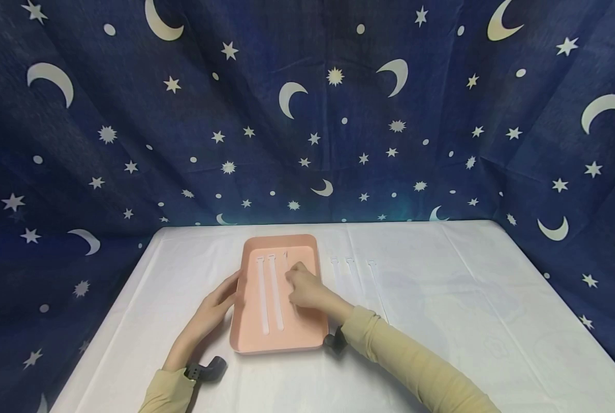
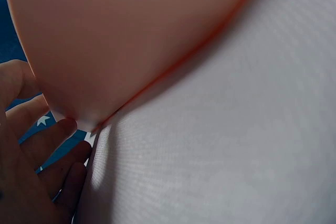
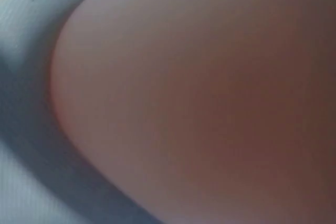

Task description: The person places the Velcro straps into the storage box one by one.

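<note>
A pink tray (image 1: 299, 339) lies on the table, with two white slim strips (image 1: 263, 292) with small T-shaped heads side by side in its left half. My right hand (image 1: 310, 289) reaches over the tray's right side, its curled fingers pinching a third such strip (image 1: 285, 256); only the strip's top end shows beyond them. My left hand (image 1: 217, 304) rests along the tray's left wall. In the left wrist view, the left fingers (image 2: 50, 142) touch the tray's outer side (image 2: 121, 35). Only the tray's blurred outer wall (image 3: 184, 98) fills most of the right wrist view.
Right of the tray, three more white strips (image 1: 373, 281) lie on the white tablecloth (image 1: 467, 321). Dark wrist cameras (image 1: 209, 369) sit on both wrists, the right one close to the tray's front right corner. A blue curtain (image 1: 307, 143) with moons and stars hangs behind.
</note>
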